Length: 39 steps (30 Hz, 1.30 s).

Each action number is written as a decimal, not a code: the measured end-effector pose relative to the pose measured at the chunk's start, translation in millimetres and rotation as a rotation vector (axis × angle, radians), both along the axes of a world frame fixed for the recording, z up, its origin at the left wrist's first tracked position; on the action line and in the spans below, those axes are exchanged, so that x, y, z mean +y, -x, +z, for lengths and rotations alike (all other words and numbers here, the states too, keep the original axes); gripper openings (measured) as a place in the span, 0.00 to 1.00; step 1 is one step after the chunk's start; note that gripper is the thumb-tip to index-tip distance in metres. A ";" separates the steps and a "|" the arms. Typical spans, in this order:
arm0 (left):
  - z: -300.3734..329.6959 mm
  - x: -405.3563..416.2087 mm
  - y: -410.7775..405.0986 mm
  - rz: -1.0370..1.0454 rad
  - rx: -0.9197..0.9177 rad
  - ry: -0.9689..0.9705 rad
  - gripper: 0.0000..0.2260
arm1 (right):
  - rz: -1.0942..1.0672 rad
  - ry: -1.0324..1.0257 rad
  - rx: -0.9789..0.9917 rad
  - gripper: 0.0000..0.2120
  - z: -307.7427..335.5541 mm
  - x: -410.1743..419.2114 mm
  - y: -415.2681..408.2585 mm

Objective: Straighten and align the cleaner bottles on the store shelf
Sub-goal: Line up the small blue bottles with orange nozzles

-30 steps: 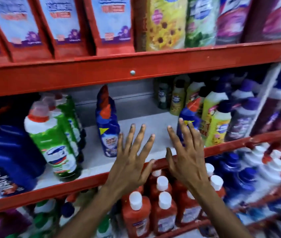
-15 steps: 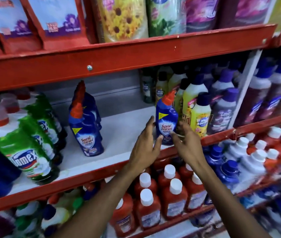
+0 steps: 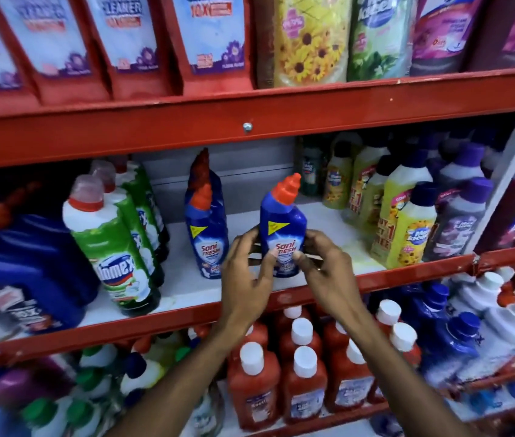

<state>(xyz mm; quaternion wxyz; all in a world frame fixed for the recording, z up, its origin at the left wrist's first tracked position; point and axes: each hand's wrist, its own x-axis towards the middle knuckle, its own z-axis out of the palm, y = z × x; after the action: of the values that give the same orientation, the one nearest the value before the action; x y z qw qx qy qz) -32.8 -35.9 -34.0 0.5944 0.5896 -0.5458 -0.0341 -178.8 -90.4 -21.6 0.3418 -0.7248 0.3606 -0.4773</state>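
Note:
A blue Sani Fresh cleaner bottle [image 3: 282,220] with an orange angled cap stands upright on the white middle shelf [image 3: 250,216], label facing me. My left hand [image 3: 246,272] grips its lower left side and my right hand [image 3: 325,269] its lower right side, thumbs on the label. To its left stands a short row of matching blue Sani Fresh bottles [image 3: 206,228], one behind the other. Green Domex bottles [image 3: 117,247] form a row further left.
Yellow and purple Max Kleen bottles [image 3: 410,228] crowd the shelf's right. Large blue jugs [image 3: 26,263] sit at far left. The red shelf lip [image 3: 187,313] runs in front. Red bottles with white caps [image 3: 303,370] fill the shelf below; refill pouches [image 3: 209,36] hang above.
Both hands went from hovering open at the shelf edge to closing on the lone blue bottle, which now stands further left, closer to the other blue bottles.

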 end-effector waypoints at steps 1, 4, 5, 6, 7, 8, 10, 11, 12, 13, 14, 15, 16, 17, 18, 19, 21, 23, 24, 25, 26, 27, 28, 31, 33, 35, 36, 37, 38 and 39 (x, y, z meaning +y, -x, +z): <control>-1.0 11.2 -11.2 0.031 0.003 0.005 0.16 | 0.031 -0.007 -0.002 0.16 -0.4 6.4 -13.2; -8.7 39.3 -42.2 0.121 0.033 -0.016 0.20 | 0.107 -0.020 0.003 0.16 -6.5 22.0 -50.8; -11.0 45.8 -48.7 0.147 0.053 -0.028 0.22 | 0.124 -0.024 0.008 0.16 -9.2 26.1 -60.5; -12.9 51.7 -54.7 0.173 0.069 -0.035 0.22 | 0.139 -0.027 0.013 0.16 -11.7 30.1 -70.2; -14.0 56.4 -58.8 0.199 0.081 -0.045 0.22 | 0.151 -0.028 0.014 0.16 -14.5 33.2 -78.1; -17.0 59.3 -62.8 0.213 0.088 -0.053 0.22 | 0.157 -0.026 0.017 0.16 -17.4 35.5 -84.9; -22.2 62.4 -69.9 0.219 0.094 -0.074 0.20 | 0.159 -0.020 0.023 0.16 -22.2 39.2 -94.1; -24.2 63.4 -73.6 0.215 0.097 -0.090 0.20 | 0.158 -0.019 0.025 0.16 -24.0 40.5 -97.8; -27.2 63.6 -77.7 0.205 0.093 -0.099 0.20 | 0.153 -0.020 0.023 0.17 -25.4 41.2 -100.5; -28.2 64.2 -80.4 0.201 0.085 -0.112 0.19 | 0.146 -0.024 0.016 0.17 -26.8 41.3 -102.1; -29.9 63.8 -83.2 0.192 0.078 -0.120 0.19 | 0.137 -0.030 0.009 0.17 -27.8 41.4 -103.2; -29.6 64.4 -84.3 0.183 0.077 -0.133 0.18 | 0.128 -0.039 0.000 0.16 -29.5 41.4 -103.6; -30.2 64.4 -85.7 0.173 0.081 -0.141 0.18 | 0.120 -0.050 -0.010 0.16 -31.0 41.7 -103.5; -31.0 64.9 -86.6 0.162 0.086 -0.143 0.19 | 0.115 -0.065 -0.020 0.17 -32.5 42.2 -103.3; -33.2 64.7 -87.8 0.151 0.099 -0.145 0.20 | 0.111 -0.076 -0.027 0.18 -33.6 42.9 -103.0; -34.8 64.6 -88.7 0.144 0.114 -0.154 0.21 | 0.107 -0.085 -0.034 0.19 -34.7 43.8 -102.9; -35.1 64.2 -88.8 0.131 0.165 -0.155 0.23 | 0.095 -0.119 -0.071 0.21 -35.3 44.9 -104.2; -29.5 64.0 -87.0 0.104 0.234 -0.152 0.25 | 0.097 -0.184 -0.132 0.23 -31.5 45.0 -106.0; -24.7 63.2 -85.7 0.077 0.283 -0.163 0.27 | 0.111 -0.215 -0.154 0.24 -27.4 44.5 -107.5; -19.5 61.6 -83.8 0.041 0.339 -0.168 0.27 | 0.132 -0.247 -0.161 0.24 -24.3 42.5 -109.5; -17.4 57.8 -82.9 0.006 0.399 -0.172 0.26 | 0.167 -0.275 -0.163 0.24 -21.5 40.6 -111.4; -12.6 55.1 -80.0 -0.036 0.462 -0.178 0.25 | 0.198 -0.305 -0.162 0.24 -19.8 39.2 -114.3; -7.2 52.6 -76.3 -0.065 0.518 -0.179 0.24 | 0.229 -0.331 -0.167 0.24 -19.3 38.0 -118.0; -2.6 46.4 -68.1 -0.163 0.686 -0.160 0.30 | 0.310 -0.383 -0.173 0.32 -26.2 35.5 -126.8; -1.9 44.3 -64.6 -0.192 0.768 -0.155 0.36 | 0.340 -0.403 -0.161 0.40 -31.7 32.9 -128.5; -6.4 42.7 -64.8 -0.213 0.821 -0.181 0.42 | 0.360 -0.415 -0.163 0.39 -31.6 31.1 -127.5; -10.8 40.2 -65.8 -0.225 0.836 -0.173 0.42 | 0.372 -0.421 -0.179 0.38 -30.0 31.4 -126.7; -11.3 40.2 -64.9 -0.220 0.818 -0.167 0.40 | 0.379 -0.433 -0.192 0.37 -29.0 31.5 -126.5; -9.7 41.1 -64.2 -0.193 0.781 -0.178 0.38 | 0.395 -0.436 -0.203 0.37 -27.5 32.5 -125.9; -5.8 43.0 -63.9 -0.168 0.756 -0.185 0.36 | 0.404 -0.440 -0.209 0.37 -26.4 33.3 -125.6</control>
<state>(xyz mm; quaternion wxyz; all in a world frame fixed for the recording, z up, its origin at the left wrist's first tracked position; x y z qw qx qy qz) 31.2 7.0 -39.8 0.6930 0.5397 -0.3296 -0.3463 -53.3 -57.1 -48.1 0.6134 -0.6376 0.2668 -0.3821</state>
